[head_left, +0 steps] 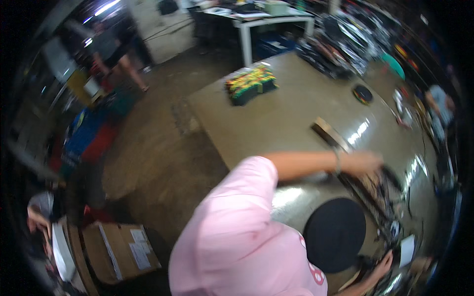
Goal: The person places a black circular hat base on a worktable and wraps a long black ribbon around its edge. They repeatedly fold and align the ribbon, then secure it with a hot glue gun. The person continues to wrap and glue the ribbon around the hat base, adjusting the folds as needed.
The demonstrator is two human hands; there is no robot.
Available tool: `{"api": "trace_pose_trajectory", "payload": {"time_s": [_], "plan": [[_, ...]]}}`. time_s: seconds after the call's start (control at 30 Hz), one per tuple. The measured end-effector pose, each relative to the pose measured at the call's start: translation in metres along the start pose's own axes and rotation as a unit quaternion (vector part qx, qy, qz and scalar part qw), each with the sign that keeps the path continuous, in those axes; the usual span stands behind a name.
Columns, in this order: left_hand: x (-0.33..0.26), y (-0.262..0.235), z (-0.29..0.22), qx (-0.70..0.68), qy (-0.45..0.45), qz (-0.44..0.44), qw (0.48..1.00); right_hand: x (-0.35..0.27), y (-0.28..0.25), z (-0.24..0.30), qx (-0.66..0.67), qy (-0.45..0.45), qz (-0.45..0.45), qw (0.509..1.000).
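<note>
On the wide, glossy table (281,126) before me there are lying a green-and-yellow bundle (253,85), a wooden bar (331,134), a small dark disc (363,92) and a heap of plastic-wrapped goods (340,42).

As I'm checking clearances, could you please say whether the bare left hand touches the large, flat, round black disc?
Apart: the head view shows glossy brown tabletop between the left hand and the black disc.
</note>
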State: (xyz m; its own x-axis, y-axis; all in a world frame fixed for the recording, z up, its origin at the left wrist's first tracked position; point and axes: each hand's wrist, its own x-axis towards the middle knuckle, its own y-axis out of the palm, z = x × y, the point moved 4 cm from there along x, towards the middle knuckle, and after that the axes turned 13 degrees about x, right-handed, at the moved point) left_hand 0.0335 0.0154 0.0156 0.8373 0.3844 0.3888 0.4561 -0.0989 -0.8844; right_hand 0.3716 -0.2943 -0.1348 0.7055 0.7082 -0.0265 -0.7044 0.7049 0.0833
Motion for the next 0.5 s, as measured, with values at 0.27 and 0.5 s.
{"api": "trace_pose_trajectory", "payload": {"time_s": [0.27,0.5], "plan": [[-0.005,-0.061,0.084,0.178,-0.120,-0.273,0.938,-0.065,-0.006,0.026,-0.085,-0.082,-0.165,0.979],[-0.105,0.033,0.176,0.292,-0.391,0.054,0.871,-0.073,-0.004,0.036,-0.155,-0.074,-0.162,0.972]]}}
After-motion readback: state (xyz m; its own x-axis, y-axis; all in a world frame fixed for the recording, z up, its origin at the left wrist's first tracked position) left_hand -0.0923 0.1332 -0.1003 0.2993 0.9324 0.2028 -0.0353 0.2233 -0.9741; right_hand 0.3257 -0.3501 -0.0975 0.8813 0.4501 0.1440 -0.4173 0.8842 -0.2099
